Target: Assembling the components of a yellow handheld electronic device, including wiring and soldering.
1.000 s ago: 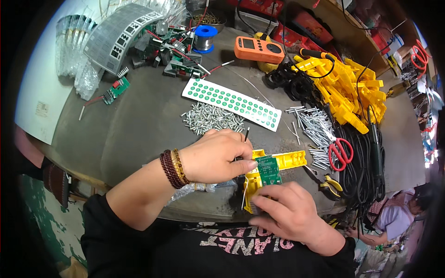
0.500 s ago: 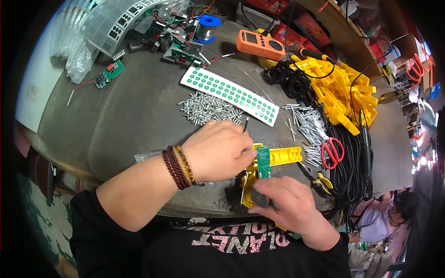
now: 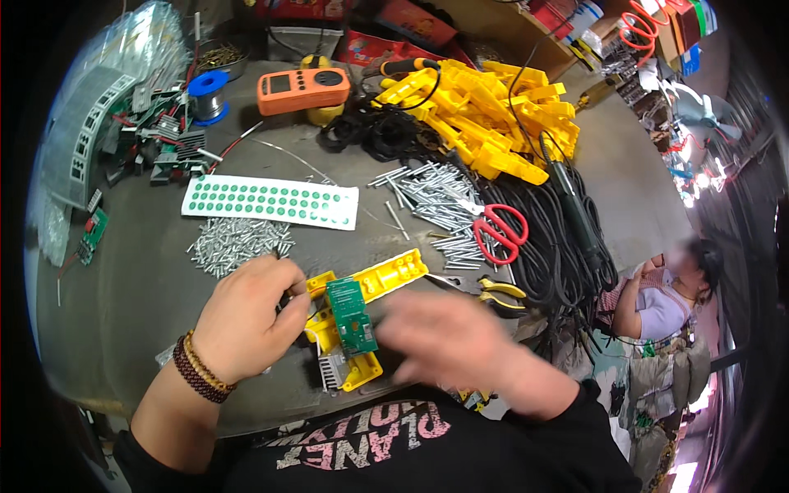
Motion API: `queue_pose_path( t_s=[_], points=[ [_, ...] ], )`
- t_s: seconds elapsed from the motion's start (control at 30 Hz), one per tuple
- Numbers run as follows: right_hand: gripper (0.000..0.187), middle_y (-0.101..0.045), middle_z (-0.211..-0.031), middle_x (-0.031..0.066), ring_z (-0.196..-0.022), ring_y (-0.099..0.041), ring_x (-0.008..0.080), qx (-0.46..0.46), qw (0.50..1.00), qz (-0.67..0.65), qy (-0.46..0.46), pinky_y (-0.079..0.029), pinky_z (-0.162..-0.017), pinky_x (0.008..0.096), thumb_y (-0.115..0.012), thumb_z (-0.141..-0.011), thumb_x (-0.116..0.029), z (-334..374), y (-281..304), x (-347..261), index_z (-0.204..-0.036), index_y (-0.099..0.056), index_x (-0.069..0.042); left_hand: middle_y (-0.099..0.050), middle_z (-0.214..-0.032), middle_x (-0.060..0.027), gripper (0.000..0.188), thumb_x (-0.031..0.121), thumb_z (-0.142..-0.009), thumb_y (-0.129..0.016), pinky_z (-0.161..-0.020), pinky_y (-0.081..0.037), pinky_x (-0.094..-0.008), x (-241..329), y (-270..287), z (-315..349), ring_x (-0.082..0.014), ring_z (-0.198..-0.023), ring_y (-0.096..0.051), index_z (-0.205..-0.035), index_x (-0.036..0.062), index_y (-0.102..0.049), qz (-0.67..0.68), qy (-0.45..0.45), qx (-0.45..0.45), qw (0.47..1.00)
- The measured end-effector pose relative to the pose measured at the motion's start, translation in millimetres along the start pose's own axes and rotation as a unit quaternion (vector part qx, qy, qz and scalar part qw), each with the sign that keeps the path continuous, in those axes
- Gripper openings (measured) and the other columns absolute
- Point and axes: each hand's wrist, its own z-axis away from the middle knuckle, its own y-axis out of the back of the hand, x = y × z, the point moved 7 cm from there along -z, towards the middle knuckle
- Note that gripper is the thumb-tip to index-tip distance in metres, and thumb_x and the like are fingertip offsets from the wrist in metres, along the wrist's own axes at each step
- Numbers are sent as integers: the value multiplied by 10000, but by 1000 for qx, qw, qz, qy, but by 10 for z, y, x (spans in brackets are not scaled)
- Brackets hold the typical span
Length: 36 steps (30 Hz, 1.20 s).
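Note:
A yellow plastic housing [image 3: 396, 275] lies at the table's near edge, one arm of it reaching up to the right. Across it rests a green circuit board [image 3: 350, 316], with a finned grey heat sink [image 3: 330, 371] by its lower end. My left hand [image 3: 256, 311] is closed at the housing's left side, its fingers bent around a small dark piece too hidden to name. Just right of the board hovers my right hand [image 3: 448, 338], blurred by motion, with fingers stretched out and nothing visible in them.
Beyond my left hand are small screws [image 3: 238, 245] and a sheet of green round stickers [image 3: 271, 202]. Long screws [image 3: 436, 201], red-handled scissors [image 3: 501, 234], pliers [image 3: 501, 294] and black cables [image 3: 534, 238] lie rightward. Yellow housings [image 3: 485, 115] and an orange multimeter [image 3: 302, 89] sit farther back.
The view has turned, shifting the table things left. My right hand has let go of the heat sink and moved off the board, which now lies face-on across the housing.

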Motion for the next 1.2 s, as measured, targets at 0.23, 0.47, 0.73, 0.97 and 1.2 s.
queue_pose_path(
  t_s=[0.23, 0.47, 0.73, 0.97, 1.2],
  points=[
    [309, -656, -965, 140, -921, -623, 333, -75, 811, 427, -393, -500, -840, 436, -748, -783, -248, 1325, 924, 1613, -944, -618, -18, -577, -833, -144, 120, 101, -832, -640, -728, -475, -423, 89, -37, -89, -352, -806, -577, -901, 19, -586, 3, -16, -37, 999],
    [273, -666, -913, 184, -840, -682, 273, 160, 850, 23, -501, -529, -747, 363, -633, -949, -231, 1403, 1537, 1737, -1035, -483, -21, -531, -1302, -242, 485, 139, -780, -698, -1061, -379, -427, 457, 685, 117, -385, -1218, -519, -1225, -10, -579, -63, -41, 146, 986],
    [644, -609, -979, 210, -759, -659, 231, 246, 843, -334, -344, -551, -651, 294, -724, -634, -279, 796, 1653, 849, -1125, -433, 21, -563, -1284, -198, 524, 129, -805, -731, -1005, -435, -400, 972, 340, 223, -293, -1194, -547, -1279, -3, -549, 176, -41, -99, 979],
    [932, -544, -1277, 185, -1147, -593, 254, -168, 865, -458, -120, -486, -955, 401, -851, -784, -314, 237, 108, -448, -1435, -269, 12, -617, -1151, -192, 325, 293, -1040, -462, -1001, -448, -437, 1100, -122, 295, -252, -1114, -584, -1199, 11, -494, 631, 122, 42, 765],
    [250, -691, -895, 107, -793, -687, 300, -266, 884, -308, -232, -537, -656, 397, -630, -959, -243, 280, -196, -268, -1173, -600, -115, -585, -852, -51, 276, 325, -1041, -496, -754, -537, -374, -132, 1098, 1048, -188, -786, -597, -1118, 61, -521, 614, 144, 344, 695]
  ],
)
